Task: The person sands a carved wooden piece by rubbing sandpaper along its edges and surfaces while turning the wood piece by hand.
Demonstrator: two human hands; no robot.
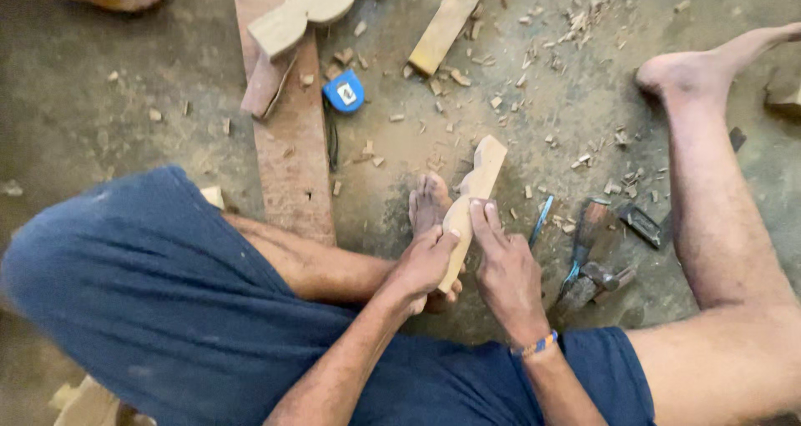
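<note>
I sit on the floor [117, 109] with my knees spread, and going from left to right, the first things past my left knee are a long reddish plank [292, 142] lying flat and, across its far end, a pale scalloped moulding [313, 9] already cut into curves. Just beside the plank lies a blue tape measure [344, 90], and further up a plain wooden batten [448, 21].

In the middle is the piece I work on: a pale carved wooden piece [476, 188], propped against my left foot [428, 202]. My left hand [425, 263] is closed around its near end from the left side, and my right hand [505, 267] presses on it from the right, fingers laid flat along its upper face. So both hands are clamped on the same piece, close together. I cannot tell whether the right fingers hold anything small against the wood.

As for progress, I judge the rough shaping done: the far end has a wavy, lobed outline, and wood chips [534, 75] are scattered thickly over the floor. The surface looks pale and fairly even, so what is left seems to be finer smoothing or trimming; details are too small to tell.

The piece's long axis runs from near my hands up and to the right, its shaped end pointing away from me.

To the right lie a blue-handled tool [541, 220], a wooden mallet [591, 226] and a hammer [592, 280], untouched.
</note>
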